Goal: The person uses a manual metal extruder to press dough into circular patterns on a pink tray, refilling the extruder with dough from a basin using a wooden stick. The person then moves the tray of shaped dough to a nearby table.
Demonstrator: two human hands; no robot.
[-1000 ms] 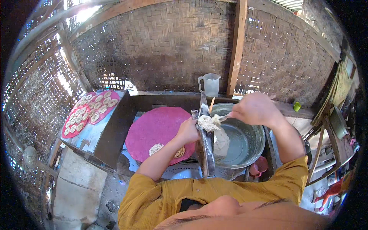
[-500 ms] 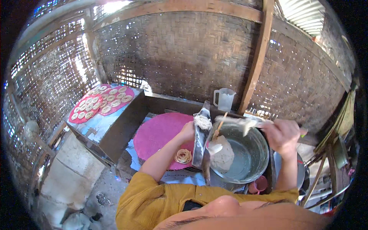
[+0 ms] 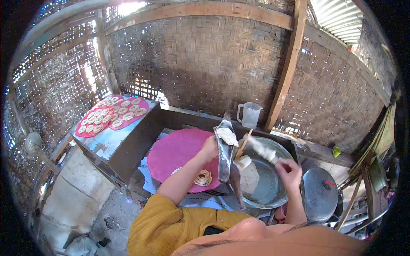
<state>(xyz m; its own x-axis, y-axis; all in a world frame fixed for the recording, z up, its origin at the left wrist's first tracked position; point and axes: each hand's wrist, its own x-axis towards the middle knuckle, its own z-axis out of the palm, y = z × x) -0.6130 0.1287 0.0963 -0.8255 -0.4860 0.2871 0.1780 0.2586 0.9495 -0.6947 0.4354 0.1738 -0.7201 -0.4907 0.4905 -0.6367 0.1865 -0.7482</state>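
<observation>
Right hand [image 3: 289,172]: fingers closed round the lower end of a dough-coated stick [image 3: 264,152], held above the metal basin [image 3: 273,197]. Stick's long axis runs from the hand up and to the left, its far end pointing toward the top of the metal press [image 3: 225,150]; pale dough clings along its length.

Left hand [image 3: 210,147]: set against the left side of the metal press, at its upper part; whether the fingers curl round it or lie flat cannot be told. Press stands at the basin's left rim, long axis running from near the person up and away, a lump of white dough [image 3: 226,135] sitting at its top end.

Metal basin: round, grey, holds a mound of white dough [image 3: 248,176] at its left side, just beside the press; a thin wooden stick [image 3: 243,146] leans out of that mound.

Pink round mat [image 3: 179,152]: left of the basin, carries 1 coil of noodle-like dough strands [image 3: 201,177] at its near edge.

2 red round trays [image 3: 112,116]: far left of the basin on a raised box, each covered with many small pale coils.

Clear plastic jug [image 3: 249,114]: behind the basin, by the woven wall.

Lidded metal pot [image 3: 319,193]: right of the basin, just beside it.
</observation>
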